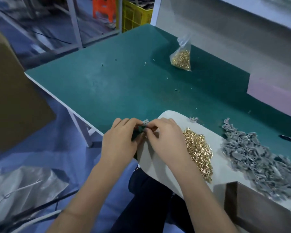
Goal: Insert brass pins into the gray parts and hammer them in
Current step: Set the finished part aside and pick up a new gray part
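Observation:
Both hands meet at the front edge of the green table [107, 84]. My left hand [120, 140] and my right hand [165, 140] pinch one small gray part [145, 122] between their fingertips; most of it is hidden by the fingers. A heap of loose brass pins [198, 152] lies on a pale gray pad [171, 118] just right of my right hand. Farther right spreads a pile of gray parts [259, 157]. Whether a pin is in my fingers, I cannot tell.
A clear plastic bag of brass pins [181, 59] stands at the back of the table. A brown box [252, 204] sits at the near right, a cardboard box [12, 98] on the floor at left, and crumpled clear plastic [23, 187] at lower left. A dark tool tip [289, 138] shows at the right edge.

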A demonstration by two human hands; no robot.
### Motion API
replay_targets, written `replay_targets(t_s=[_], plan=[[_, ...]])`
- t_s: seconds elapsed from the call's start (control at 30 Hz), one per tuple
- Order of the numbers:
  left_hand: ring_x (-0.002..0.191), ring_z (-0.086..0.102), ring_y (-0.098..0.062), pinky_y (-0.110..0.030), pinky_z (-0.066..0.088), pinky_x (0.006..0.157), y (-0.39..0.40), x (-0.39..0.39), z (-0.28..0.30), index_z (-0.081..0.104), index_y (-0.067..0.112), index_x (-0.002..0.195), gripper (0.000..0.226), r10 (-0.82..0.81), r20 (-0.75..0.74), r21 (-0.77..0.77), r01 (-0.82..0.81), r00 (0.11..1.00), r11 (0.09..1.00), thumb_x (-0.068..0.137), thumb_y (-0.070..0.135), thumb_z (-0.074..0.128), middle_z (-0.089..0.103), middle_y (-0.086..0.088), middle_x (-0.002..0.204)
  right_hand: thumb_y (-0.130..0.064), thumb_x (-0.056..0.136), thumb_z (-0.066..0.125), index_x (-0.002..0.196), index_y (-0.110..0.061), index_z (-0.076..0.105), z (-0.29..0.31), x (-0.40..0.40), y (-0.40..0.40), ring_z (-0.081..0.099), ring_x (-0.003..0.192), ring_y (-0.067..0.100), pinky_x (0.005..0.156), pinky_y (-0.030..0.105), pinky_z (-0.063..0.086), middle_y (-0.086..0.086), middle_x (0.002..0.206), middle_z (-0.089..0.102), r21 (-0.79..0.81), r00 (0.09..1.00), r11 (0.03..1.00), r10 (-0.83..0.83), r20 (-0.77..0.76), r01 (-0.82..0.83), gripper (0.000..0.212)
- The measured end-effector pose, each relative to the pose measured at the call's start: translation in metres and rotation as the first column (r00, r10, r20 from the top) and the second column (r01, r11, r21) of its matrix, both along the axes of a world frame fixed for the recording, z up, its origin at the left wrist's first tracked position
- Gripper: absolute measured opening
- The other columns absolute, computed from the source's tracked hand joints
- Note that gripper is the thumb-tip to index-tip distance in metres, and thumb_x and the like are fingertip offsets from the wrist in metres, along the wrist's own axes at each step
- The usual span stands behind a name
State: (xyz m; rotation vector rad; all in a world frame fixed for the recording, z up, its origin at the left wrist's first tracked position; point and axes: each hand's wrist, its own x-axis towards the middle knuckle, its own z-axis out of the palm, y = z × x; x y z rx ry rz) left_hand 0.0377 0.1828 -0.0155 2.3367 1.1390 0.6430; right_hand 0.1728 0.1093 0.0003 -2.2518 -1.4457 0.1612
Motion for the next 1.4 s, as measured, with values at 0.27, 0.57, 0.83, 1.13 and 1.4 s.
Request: replay_targets(t_s=[0.27,0.57,0.83,1.13,1.4], plan=[[0.084,0.048,-0.016,-0.031,0.039,0.074,0.017,0.025,-0.009,0.056,0.024,0.135,0.045,-0.062,0.077,-0.193,0.076,0.995,0.978,0.091,0.025,0.068,0.056,0.007,0.098,-0.024,0.097,0.062,0.127,-0.029,0.061,0.022,0.078,-0.031,0.063,0.094,0.021,0.081,0.036,0.051,-0.003,0.119,0.061,0.041,0.821,0.827,-0.55,-0.155,0.561,0.03],[0.079,0.048,-0.016,-0.032,0.041,0.072,0.028,0.037,-0.008,0.064,0.021,0.126,0.035,-0.103,0.085,-0.17,0.117,0.991,0.978,0.091,0.018,0.07,0.053,0.005,0.091,-0.032,0.098,0.065,0.114,-0.035,0.072,0.013,0.091,-0.017,0.066,0.096,0.021,0.081,0.034,0.055,-0.001,0.123,0.067,-0.135,0.783,0.789,-0.613,-0.109,0.599,0.017],[0.074,0.047,-0.009,-0.022,0.037,0.072,0.033,0.027,-0.007,0.06,0.017,0.128,0.045,-0.089,0.145,-0.175,0.114,0.985,0.978,0.087,0.02,0.076,0.055,0.006,0.092,-0.025,0.093,0.069,0.092,-0.031,0.077,0.016,0.048,0.003,0.053,0.076,0.001,0.077,0.03,0.047,-0.014,0.093,0.07,0.05,0.942,0.969,-0.223,-0.249,0.243,0.01],[0.082,0.051,-0.01,-0.014,0.04,0.076,0.024,-0.001,-0.003,0.067,0.011,0.108,0.015,-0.093,0.21,-0.13,0.122,0.973,0.984,0.094,0.011,0.065,0.062,0.0,0.094,-0.023,0.09,0.066,0.096,-0.034,0.075,0.011,0.017,0.005,0.062,0.09,0.011,0.084,0.038,0.054,-0.01,0.093,0.068,-0.083,0.976,0.991,-0.116,-0.184,0.103,0.015],[0.074,0.051,-0.004,-0.024,0.046,0.072,-0.022,0.011,0.008,0.067,0.025,0.103,0.019,-0.334,0.226,-0.129,0.368,0.915,0.921,0.088,0.015,0.071,0.058,0.014,0.091,-0.026,0.096,0.063,0.105,-0.033,0.071,0.023,0.04,-0.044,0.052,0.061,0.0,0.066,0.028,0.044,-0.017,0.09,0.069,0.092,0.931,0.953,-0.259,-0.257,0.29,0.013]])
